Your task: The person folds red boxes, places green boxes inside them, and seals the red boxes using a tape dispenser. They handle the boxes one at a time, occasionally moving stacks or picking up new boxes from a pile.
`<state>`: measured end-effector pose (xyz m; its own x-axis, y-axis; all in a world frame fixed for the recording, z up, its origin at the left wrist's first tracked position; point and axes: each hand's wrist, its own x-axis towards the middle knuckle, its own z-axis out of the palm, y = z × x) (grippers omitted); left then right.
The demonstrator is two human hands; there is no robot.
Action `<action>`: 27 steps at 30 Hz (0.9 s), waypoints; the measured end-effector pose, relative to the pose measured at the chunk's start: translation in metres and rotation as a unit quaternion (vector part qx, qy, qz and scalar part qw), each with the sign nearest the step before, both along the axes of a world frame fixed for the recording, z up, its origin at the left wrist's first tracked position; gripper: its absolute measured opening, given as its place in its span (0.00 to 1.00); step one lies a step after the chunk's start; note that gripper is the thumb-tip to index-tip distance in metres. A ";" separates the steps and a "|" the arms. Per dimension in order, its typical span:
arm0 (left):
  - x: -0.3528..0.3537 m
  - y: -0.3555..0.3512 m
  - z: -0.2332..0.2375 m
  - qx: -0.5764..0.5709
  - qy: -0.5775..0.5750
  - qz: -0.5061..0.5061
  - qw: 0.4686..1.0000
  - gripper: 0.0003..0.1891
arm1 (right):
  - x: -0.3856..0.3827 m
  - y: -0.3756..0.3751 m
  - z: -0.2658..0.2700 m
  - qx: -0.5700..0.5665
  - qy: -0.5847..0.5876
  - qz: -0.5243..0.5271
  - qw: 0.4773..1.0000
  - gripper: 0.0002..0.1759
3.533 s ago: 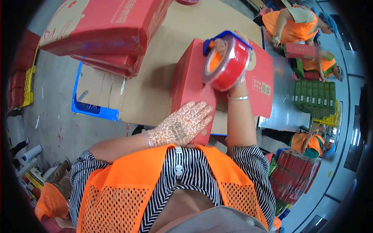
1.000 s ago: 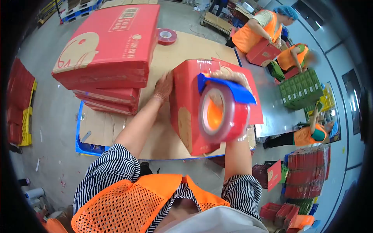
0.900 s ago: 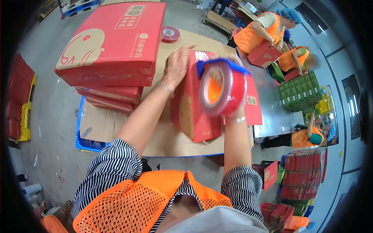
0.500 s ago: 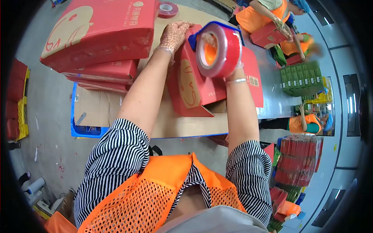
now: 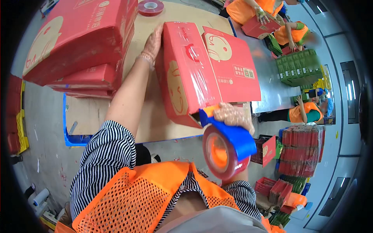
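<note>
A red carton (image 5: 194,73) with a cartoon face on its side stands in front of me, a strip of shiny tape along its top. My left hand (image 5: 153,44), in a thin clear glove, lies with stretched fingers against the carton's left side near its far end. At the near end of the carton, my right hand (image 5: 235,116) grips a blue tape dispenser (image 5: 243,141) loaded with a large roll of red tape. The dispenser's front touches the carton's near edge. A flat red cardboard panel (image 5: 239,70) lies to the carton's right.
Red cartons (image 5: 81,42) are stacked at the left of the cardboard-topped table (image 5: 151,112). A spare tape roll (image 5: 150,7) lies at its far side. Co-workers in orange vests (image 5: 252,11) handle cartons at the right, near stacked green boxes (image 5: 299,68) and a wrapped stack of flat red cardboard (image 5: 301,145).
My right hand has brought the tape dispenser from the carton's far end down to its near edge, and tape now runs along the top. My left hand has shifted onto the carton's side.
</note>
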<state>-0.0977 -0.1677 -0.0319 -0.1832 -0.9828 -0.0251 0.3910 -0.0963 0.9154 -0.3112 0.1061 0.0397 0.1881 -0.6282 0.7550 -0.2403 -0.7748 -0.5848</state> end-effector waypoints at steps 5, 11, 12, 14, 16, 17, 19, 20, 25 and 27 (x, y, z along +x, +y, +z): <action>-0.033 -0.051 -0.202 -0.026 -0.142 0.014 0.989 0.48 | 0.000 -0.004 0.006 0.049 0.082 -0.010 0.995 0.08; -0.037 -0.063 -0.247 0.081 -0.107 -0.069 0.989 0.51 | 0.004 -0.025 0.060 0.187 0.283 -0.012 0.941 0.05; -0.036 -0.046 -0.241 0.042 -0.173 -0.002 0.984 0.48 | -0.003 -0.029 0.066 0.201 0.345 -0.013 0.917 0.05; -0.027 -0.011 -0.230 0.013 -0.248 0.082 0.965 0.45 | -0.030 -0.044 0.036 0.150 0.265 -0.068 0.950 0.08; -0.010 0.034 -0.218 0.110 -0.202 0.011 0.973 0.43 | 0.014 -0.072 0.061 0.152 0.139 -0.076 0.976 0.10; 0.000 0.060 -0.218 0.178 -0.175 -0.039 0.968 0.41 | 0.026 -0.085 0.064 0.145 0.122 -0.085 0.978 0.10; 0.028 0.105 -0.225 0.355 -0.146 -0.179 0.906 0.39 | 0.047 -0.120 0.060 0.149 0.110 -0.103 0.977 0.12; 0.043 0.126 -0.230 0.435 -0.155 -0.249 0.851 0.38 | 0.052 -0.144 0.051 0.161 0.110 -0.099 0.976 0.13; 0.089 0.179 -0.068 0.045 -0.401 -0.078 0.911 0.21 | 0.056 -0.198 0.013 0.085 0.250 -0.113 0.958 0.17; 0.086 0.177 0.016 -0.228 -0.349 0.078 0.906 0.12 | 0.050 -0.213 0.008 0.228 0.190 -0.064 0.953 0.26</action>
